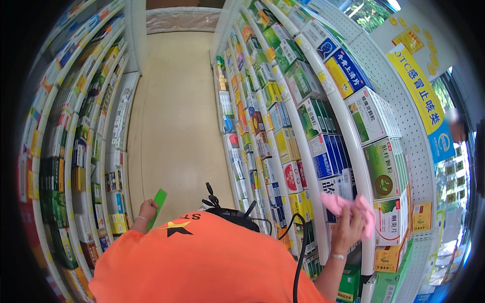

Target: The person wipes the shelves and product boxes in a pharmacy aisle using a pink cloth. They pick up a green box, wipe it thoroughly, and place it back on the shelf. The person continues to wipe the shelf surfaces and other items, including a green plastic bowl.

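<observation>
My right hand (346,231) grips a bunched pink cloth (350,210) in front of the right-hand shelves, close to the white shelf edge (350,132) and the medicine boxes. Low on the left, my left hand (147,209) is closed around a flat green strip (158,206), which points up and slightly to the right. Beside the cloth stands a white and green medicine box (388,223) on the upper shelf. A green box with a leaf emblem (382,170) stands just beyond it.
Tiered shelves of medicine boxes line both sides of the aisle floor (178,113). A black cable (299,261) hangs near my right arm. A plastic-covered barrier (182,19) crosses the aisle's far end. Yellow signage (416,87) hangs at right; a person (457,128) is beyond.
</observation>
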### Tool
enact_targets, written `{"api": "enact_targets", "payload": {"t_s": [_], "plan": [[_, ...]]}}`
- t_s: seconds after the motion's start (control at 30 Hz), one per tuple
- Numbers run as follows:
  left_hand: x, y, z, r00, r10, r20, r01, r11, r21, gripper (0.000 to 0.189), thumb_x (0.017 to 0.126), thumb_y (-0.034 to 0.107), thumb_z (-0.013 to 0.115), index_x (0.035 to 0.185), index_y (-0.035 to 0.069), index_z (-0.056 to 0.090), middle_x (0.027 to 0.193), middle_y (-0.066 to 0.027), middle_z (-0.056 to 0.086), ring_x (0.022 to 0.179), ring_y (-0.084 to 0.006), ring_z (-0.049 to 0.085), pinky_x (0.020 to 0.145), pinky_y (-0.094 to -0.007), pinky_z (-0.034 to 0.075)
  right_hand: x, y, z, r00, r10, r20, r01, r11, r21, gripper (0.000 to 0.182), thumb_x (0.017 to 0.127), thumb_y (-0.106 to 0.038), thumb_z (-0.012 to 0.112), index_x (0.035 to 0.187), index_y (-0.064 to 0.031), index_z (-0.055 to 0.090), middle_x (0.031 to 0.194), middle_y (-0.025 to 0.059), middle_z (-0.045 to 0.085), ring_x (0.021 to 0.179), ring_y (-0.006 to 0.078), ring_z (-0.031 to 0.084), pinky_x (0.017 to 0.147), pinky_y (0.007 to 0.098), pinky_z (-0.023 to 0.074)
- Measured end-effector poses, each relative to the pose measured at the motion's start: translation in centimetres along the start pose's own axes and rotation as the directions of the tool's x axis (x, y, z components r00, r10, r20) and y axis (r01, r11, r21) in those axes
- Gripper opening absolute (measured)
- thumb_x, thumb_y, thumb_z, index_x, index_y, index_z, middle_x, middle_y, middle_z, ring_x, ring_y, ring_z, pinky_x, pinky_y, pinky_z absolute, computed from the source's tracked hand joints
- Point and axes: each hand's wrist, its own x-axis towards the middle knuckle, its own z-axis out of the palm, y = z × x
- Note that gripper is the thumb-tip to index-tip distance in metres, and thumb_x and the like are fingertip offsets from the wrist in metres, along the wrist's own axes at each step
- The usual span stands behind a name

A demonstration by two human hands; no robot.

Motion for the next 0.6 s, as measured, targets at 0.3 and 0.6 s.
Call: {"api": "enact_targets", "payload": {"t_s": [0.3,0.6], "plan": [[7.6,7.7,-3.6,0.997,0.078,0.017,-0.079,0.996,0.051,0.010,0.070,0.001,0.056,0.073,0.007,0.063,0.070,-0.0125,0.062,0.069,-0.0244,0.061,0.065,-0.0336,0.047,13.6,-7.2,7.1,0.960,0.175,-0.219,-0.116,0.959,0.259,0.024,0.073,-0.001,0.062,0.097,-0.0053,0.064,0.098,0.0115,0.059,0.087,0.0285,0.056,0.076,0.0372,0.0450],[10.5,7.1,-5.9,0.986,0.044,-0.161,-0.050,0.998,-0.034,0.001,0.072,0.005,0.060,0.071,0.004,0.060,0.066,-0.0105,0.060,0.063,-0.0195,0.057,0.061,-0.0317,0.045,26.4,-12.4,12.3,0.882,0.124,-0.455,0.081,0.911,0.405,0.022,0.071,-0.002,0.061,0.093,-0.0060,0.063,0.095,0.0093,0.059,0.084,0.0259,0.056,0.073,0.0351,0.0451]]}}
